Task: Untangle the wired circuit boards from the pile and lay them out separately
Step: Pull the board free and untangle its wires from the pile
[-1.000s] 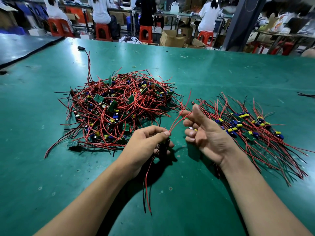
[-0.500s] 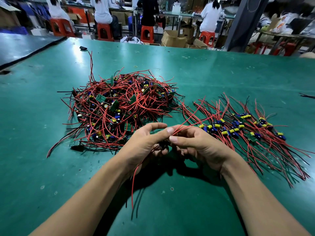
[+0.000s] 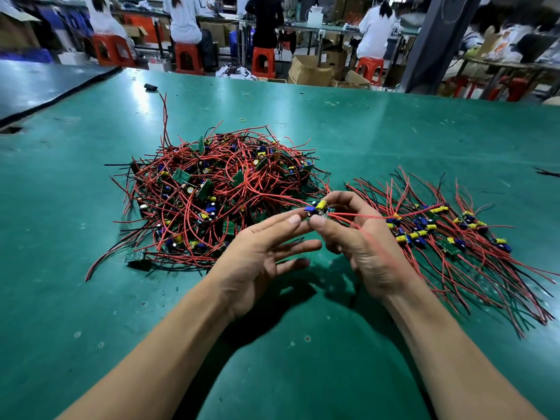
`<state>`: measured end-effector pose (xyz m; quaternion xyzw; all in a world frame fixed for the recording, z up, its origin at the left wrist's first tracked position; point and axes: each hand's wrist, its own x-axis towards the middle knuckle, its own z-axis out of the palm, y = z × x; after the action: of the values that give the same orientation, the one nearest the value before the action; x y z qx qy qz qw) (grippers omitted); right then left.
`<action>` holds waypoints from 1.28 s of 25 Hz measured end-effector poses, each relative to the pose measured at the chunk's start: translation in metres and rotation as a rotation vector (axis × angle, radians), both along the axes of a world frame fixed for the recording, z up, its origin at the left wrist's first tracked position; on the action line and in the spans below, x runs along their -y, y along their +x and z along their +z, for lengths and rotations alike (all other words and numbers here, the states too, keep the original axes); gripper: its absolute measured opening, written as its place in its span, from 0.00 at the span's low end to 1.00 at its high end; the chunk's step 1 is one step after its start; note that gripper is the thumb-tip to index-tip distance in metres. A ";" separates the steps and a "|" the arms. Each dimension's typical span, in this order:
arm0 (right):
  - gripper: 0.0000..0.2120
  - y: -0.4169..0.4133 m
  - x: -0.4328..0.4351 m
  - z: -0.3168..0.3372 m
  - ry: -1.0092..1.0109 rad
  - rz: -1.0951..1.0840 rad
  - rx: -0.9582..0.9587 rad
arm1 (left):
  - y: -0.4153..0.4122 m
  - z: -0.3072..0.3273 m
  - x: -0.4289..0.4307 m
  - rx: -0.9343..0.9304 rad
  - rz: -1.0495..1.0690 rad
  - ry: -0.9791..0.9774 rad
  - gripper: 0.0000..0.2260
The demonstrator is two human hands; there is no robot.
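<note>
At centre the right hand (image 3: 363,250) pinched a board (image 3: 318,209), left hand (image 3: 260,253) straight-fingered beside it; it probably next needed drawing clear of the pile (image 3: 218,192) onto the right-side row (image 3: 439,234).

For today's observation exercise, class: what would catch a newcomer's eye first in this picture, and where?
The big tangled pile of red-wired circuit boards, centre-left on the green table. Next, the right hand pinching one small board at its near edge, beside the laid-out row at right.
</note>
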<state>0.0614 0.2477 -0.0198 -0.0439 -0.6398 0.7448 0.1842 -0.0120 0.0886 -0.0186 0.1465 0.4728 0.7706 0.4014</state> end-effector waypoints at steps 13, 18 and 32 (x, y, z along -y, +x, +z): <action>0.09 0.000 -0.010 0.000 0.024 0.128 0.089 | -0.002 -0.005 -0.002 -0.064 0.134 0.035 0.07; 0.07 -0.002 -0.007 -0.007 0.198 0.098 0.152 | 0.006 -0.011 -0.004 -0.172 0.090 -0.103 0.11; 0.12 0.000 -0.002 -0.010 0.131 0.116 0.238 | 0.011 -0.011 -0.006 -0.262 0.075 -0.213 0.04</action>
<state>0.0612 0.2500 -0.0301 -0.0829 -0.7058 0.7004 0.0662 -0.0010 0.0942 -0.0300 0.1848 0.6051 0.7049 0.3207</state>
